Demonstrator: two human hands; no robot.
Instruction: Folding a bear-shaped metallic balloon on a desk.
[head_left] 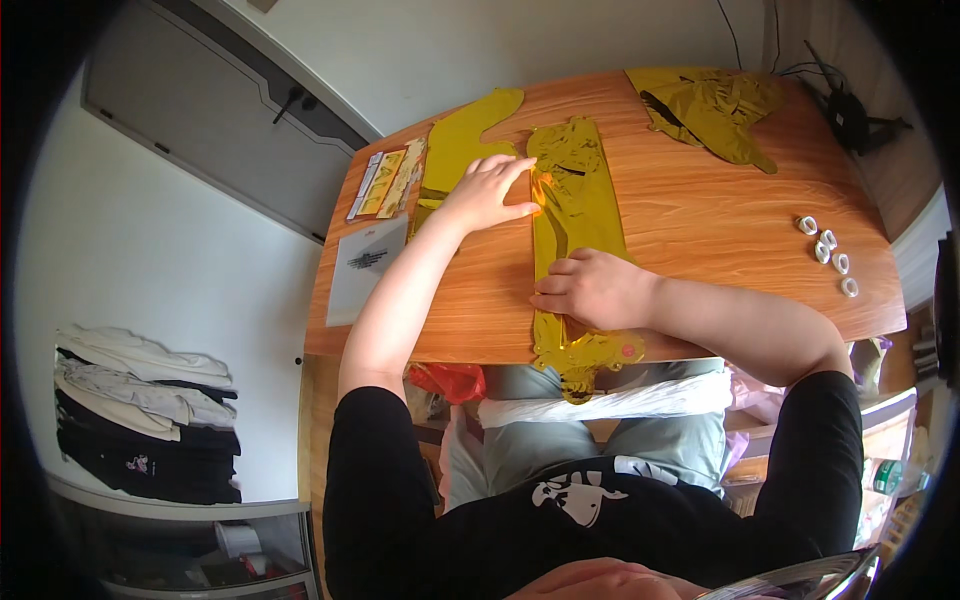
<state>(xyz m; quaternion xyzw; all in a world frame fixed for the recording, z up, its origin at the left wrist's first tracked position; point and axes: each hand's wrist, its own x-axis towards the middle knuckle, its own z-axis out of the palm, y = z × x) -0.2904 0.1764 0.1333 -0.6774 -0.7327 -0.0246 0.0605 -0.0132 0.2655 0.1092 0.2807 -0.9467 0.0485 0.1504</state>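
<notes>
A flat, uninflated gold foil balloon [595, 190] lies lengthwise on the wooden table in front of me. Its crumpled lower end hangs over the near edge. My left hand [490, 195] is at the balloon's left edge, thumb and fingers apart, fingertips at the foil. Farther down the same balloon, my right hand [595, 287] rests on it with the fingers curled and closed on the foil. Orange reflections show on the foil beside my left fingertips. A second gold foil balloon [460, 145] lies just beyond my left hand, partly behind it.
Another crumpled gold foil balloon [710, 110] lies at the far right of the table [720, 240]. Several small white rings [823, 252] sit near the right edge. Printed packaging [382, 182] and a clear plastic bag [365, 262] lie at the left. A black device with cables [848, 115] stands back right.
</notes>
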